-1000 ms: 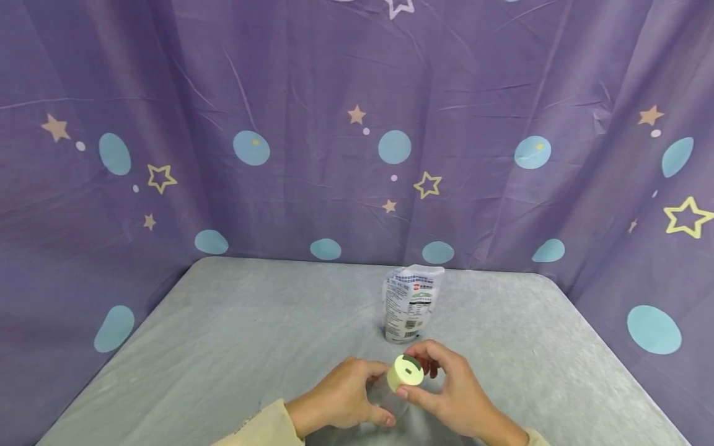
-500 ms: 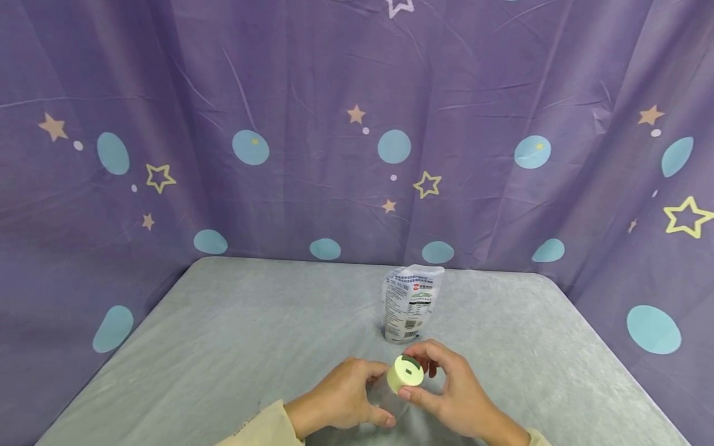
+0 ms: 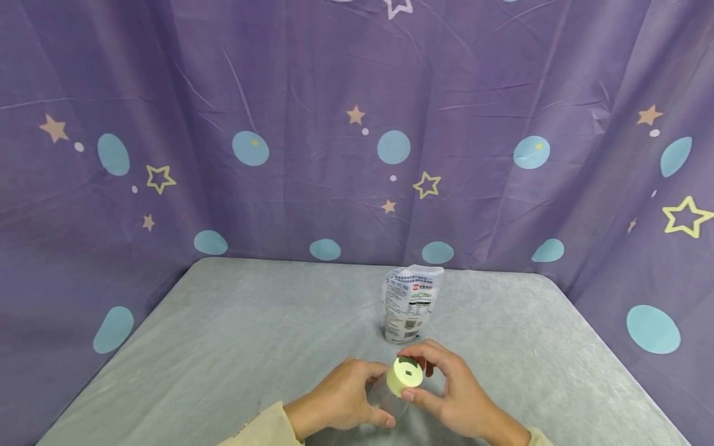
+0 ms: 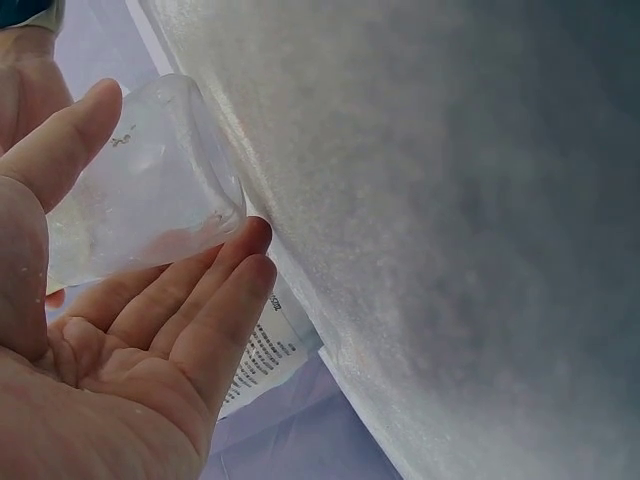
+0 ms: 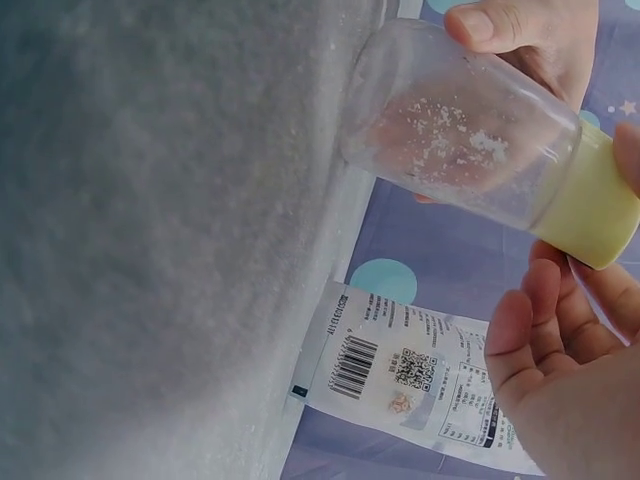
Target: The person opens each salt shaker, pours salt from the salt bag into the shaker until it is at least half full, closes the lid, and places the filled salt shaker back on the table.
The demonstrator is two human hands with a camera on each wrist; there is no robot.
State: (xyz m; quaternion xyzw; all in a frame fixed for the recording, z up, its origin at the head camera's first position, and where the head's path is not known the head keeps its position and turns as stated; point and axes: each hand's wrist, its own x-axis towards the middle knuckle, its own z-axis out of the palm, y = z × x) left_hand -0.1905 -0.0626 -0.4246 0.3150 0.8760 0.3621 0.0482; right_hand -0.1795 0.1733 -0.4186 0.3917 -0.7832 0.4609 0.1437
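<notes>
bottle (image 5: 455, 130) stands on the tabletop (image 3: 279, 322), on the near side of the printed pouch (image 3: 411, 303). the left hand (image 3: 344, 394) has its grip curved around the bottle; the right hand (image 3: 454, 396) has its grip pinching the yellow cap (image 3: 404, 376).

Pale beige sleeves (image 3: 270, 429), bare hands (image 3: 344, 394) — dark teal wristband (image 4: 27, 12)

A clear plastic bottle (image 5: 400, 100), white grains showing through its wall, leans slightly at the near part of the grey table (image 3: 279, 316). Its pale yellow cap (image 3: 403, 382) sits on top, marked with a dark crescent.
</notes>
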